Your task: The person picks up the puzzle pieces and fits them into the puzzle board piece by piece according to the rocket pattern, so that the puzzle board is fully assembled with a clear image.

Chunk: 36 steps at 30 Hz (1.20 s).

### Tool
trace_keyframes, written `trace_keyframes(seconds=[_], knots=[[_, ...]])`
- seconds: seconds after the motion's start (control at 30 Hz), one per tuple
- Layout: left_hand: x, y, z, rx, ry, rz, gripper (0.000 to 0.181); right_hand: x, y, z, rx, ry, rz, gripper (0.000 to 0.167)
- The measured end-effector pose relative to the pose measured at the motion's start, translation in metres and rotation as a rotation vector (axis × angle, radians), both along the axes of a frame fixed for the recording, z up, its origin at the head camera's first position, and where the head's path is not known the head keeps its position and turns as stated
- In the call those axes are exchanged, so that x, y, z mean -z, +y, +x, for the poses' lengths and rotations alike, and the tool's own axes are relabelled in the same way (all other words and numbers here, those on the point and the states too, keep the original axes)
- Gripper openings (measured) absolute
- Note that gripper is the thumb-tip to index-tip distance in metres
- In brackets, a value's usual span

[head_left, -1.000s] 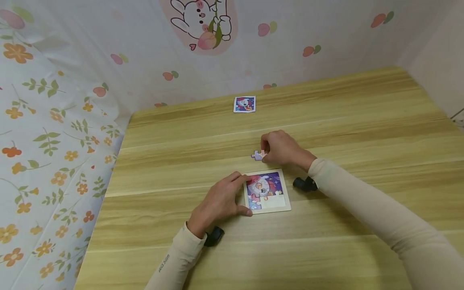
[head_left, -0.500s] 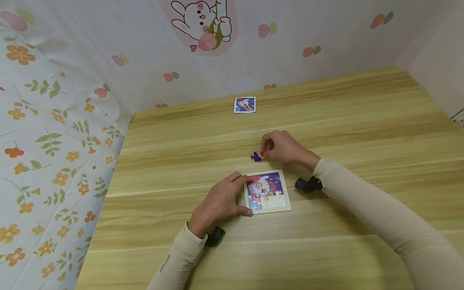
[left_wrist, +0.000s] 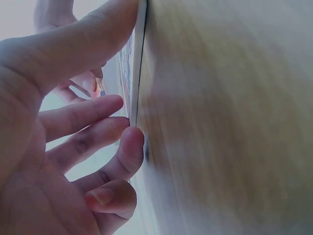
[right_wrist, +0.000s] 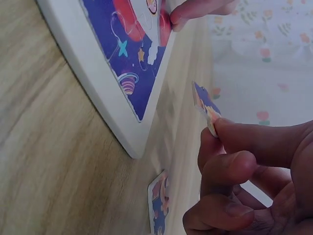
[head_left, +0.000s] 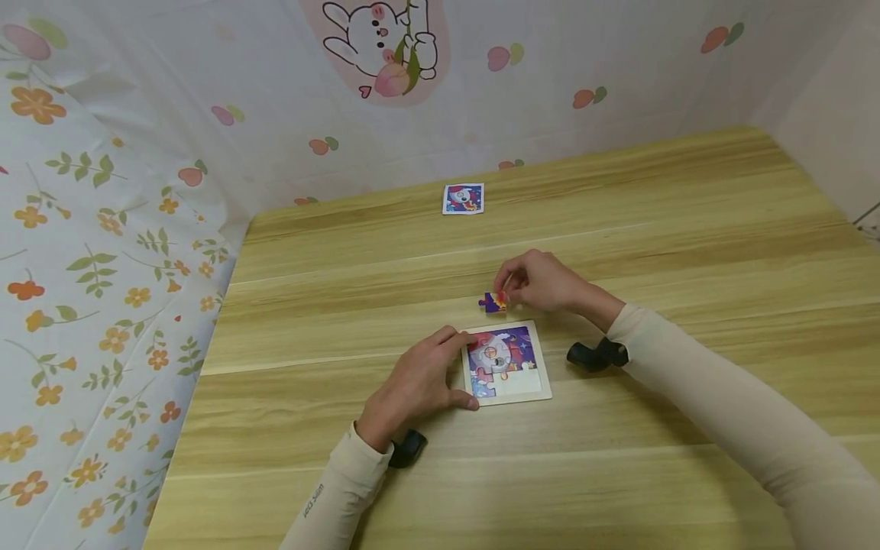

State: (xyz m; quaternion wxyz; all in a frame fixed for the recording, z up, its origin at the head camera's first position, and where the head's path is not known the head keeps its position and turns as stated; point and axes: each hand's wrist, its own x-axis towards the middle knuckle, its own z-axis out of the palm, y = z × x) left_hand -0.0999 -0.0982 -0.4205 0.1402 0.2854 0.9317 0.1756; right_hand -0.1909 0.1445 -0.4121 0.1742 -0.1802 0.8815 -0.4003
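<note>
My right hand (head_left: 539, 281) pinches a purple, red and yellow jigsaw piece (head_left: 493, 302) between thumb and index finger. In the right wrist view that jigsaw piece (right_wrist: 206, 105) is tilted and raised off the table. A second jigsaw piece (right_wrist: 159, 203) lies on the wood below that hand. The square puzzle board (head_left: 546, 374) has a pale rim and a partly filled space picture, its bare area at the lower right. My left hand (head_left: 419, 378) holds the board's left side, index finger at the far corner and thumb at the near corner.
A small picture card (head_left: 464, 198) with a similar design lies at the back of the wooden table (head_left: 330, 305). Patterned cloth (head_left: 275, 92) hangs behind and to the left. A black wrist camera (head_left: 596, 354) sits under the right wrist.
The held piece has tilted, so its pale glare has given way to purple and red. My right hand has shifted slightly towards the near side. The left hand and board stay put.
</note>
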Motion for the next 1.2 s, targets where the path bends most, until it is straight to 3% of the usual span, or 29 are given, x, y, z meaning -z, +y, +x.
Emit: trace_keyframes(seconds=[0.33, 0.67, 1.0, 1.2], knots=[[0.001, -0.001, 0.001, -0.002, -0.003, 0.009, 0.090, -0.007, 0.006, 0.008, -0.069, -0.158, -0.087, 0.019], [0.001, -0.002, 0.001, 0.003, -0.002, -0.001, 0.089, -0.005, 0.008, 0.018, -0.190, -0.295, -0.088, 0.020], [0.001, -0.002, 0.000, 0.012, 0.020, -0.006, 0.088, -0.003, 0.003, 0.034, -0.295, -0.335, -0.090, 0.024], [0.001, -0.002, -0.001, 0.020, 0.031, 0.007, 0.088, 0.001, 0.000, 0.042, -0.341, -0.272, -0.082, 0.028]])
